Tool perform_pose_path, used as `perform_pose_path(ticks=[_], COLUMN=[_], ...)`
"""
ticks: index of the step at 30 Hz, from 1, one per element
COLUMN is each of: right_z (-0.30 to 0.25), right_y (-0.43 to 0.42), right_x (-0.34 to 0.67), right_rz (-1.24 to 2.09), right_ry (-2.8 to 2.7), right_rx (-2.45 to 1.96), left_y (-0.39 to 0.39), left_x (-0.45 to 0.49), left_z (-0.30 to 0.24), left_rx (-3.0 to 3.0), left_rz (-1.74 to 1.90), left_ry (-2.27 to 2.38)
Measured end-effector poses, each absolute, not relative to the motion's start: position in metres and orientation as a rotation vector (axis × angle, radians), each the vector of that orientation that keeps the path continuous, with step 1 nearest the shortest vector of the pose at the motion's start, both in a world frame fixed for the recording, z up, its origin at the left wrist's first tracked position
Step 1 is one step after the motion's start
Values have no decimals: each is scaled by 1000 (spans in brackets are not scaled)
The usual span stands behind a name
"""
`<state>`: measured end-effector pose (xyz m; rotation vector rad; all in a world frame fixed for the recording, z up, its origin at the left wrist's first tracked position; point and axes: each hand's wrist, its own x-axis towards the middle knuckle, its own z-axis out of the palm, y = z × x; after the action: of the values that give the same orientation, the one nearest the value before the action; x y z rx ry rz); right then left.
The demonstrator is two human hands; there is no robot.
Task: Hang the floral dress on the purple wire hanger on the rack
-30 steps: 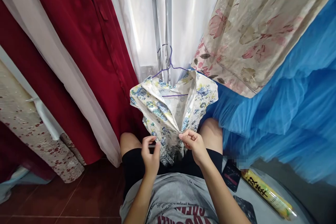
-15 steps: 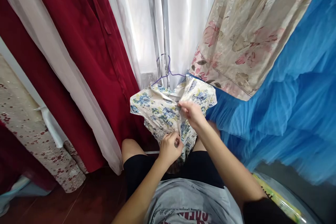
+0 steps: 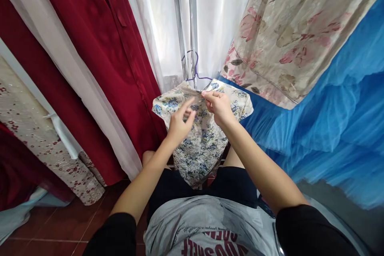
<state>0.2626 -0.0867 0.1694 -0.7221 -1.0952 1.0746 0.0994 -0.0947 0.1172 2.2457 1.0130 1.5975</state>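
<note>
A short-sleeved blouse (image 3: 192, 144), white with blue and yellow-green flowers, hangs in front of me from a purple hanger (image 3: 196, 70). My right hand (image 3: 220, 106) pinches the blouse at the middle of its neckline, thumb and fingertips closed on the cloth. Over the blouse's left chest, my left hand (image 3: 181, 122) has its index finger stretched out and its thumb apart, slightly blurred. Nothing shows between those fingers. The lower part of the blouse drops between my knees.
Red fabric (image 3: 120, 60) and a pale sheer panel (image 3: 75, 64) hang on the left. White cloth (image 3: 219, 20) with grey ribbons (image 3: 192, 16) hangs behind the hanger. To the right are a beige rose-print cloth (image 3: 288, 44) and blue ruffled tulle (image 3: 324, 120). Dark red tiles (image 3: 90, 216) cover the floor.
My left hand has come off the lower front of the blouse and risen toward the neckline, its fingers parting. My right hand has moved up to the neckline. The blouse now hangs flatter.
</note>
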Motion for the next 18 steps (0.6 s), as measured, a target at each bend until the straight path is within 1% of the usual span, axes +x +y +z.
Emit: perform_pose_path(ticks=[2, 4, 7, 10, 14, 16, 18], right_z=[168, 167, 161, 143, 110, 95, 83], right_y=[-87, -84, -76, -68, -67, -70, -74], right_x=[265, 267, 271, 276, 283, 285, 282], right_rz=[1026, 996, 975, 968, 1012, 1031, 1062], right_ry=[-1142, -1170, -1163, -1156, -1130, -1109, -1106], right_rx=[-717, -707, -717, -761, -841, -851, -845], left_y=[-80, -71, -67, -66, -42, -28, -20], left_x=[105, 113, 125, 123, 77, 46, 22], left_z=[151, 173, 189, 200, 207, 195, 169], left_rx=[2337, 2466, 2463, 2307, 1964, 1654, 1219], left_rz=[1655, 1612, 1621, 1801, 2090, 2198, 2238], left_ry=[946, 924, 905, 860, 909, 979, 1032])
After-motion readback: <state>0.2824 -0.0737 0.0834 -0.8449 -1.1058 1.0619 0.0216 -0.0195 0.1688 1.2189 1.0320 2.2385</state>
